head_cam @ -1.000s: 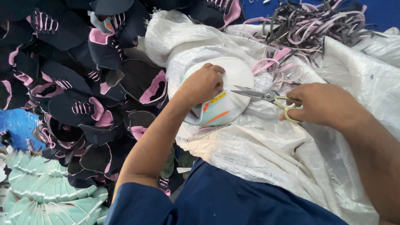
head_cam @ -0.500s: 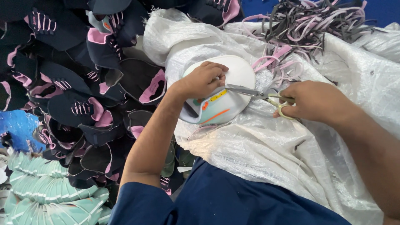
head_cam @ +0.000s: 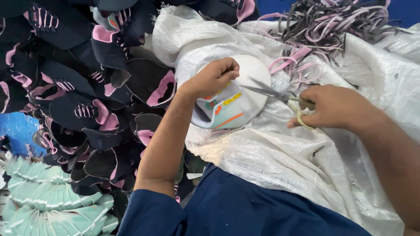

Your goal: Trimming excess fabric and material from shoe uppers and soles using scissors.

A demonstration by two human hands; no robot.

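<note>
While I watch through the head view, the left hand (head_cam: 214,78) is clamped on the upper edge of a white shoe upper (head_cam: 234,102) with teal, orange and yellow panels, which lies on a white woven sack (head_cam: 271,161) spread over my lap. The right hand (head_cam: 334,107) is closed through the loops of a pair of scissors (head_cam: 278,94), whose blades point left and reach the piece's right edge just beside the left hand's fingers. No container shows as such; the sack only carries the piece and, at its far end, a heap of pink and grey trimmed strips (head_cam: 332,26). To the left lies a pile of black-and-pink uppers (head_cam: 78,87), and below it stacks of mint-green soles (head_cam: 48,205). Compared with 0.5 s ago, both hands have kept their grips, and the scissors sit at nearly the same spot on the edge.
</note>
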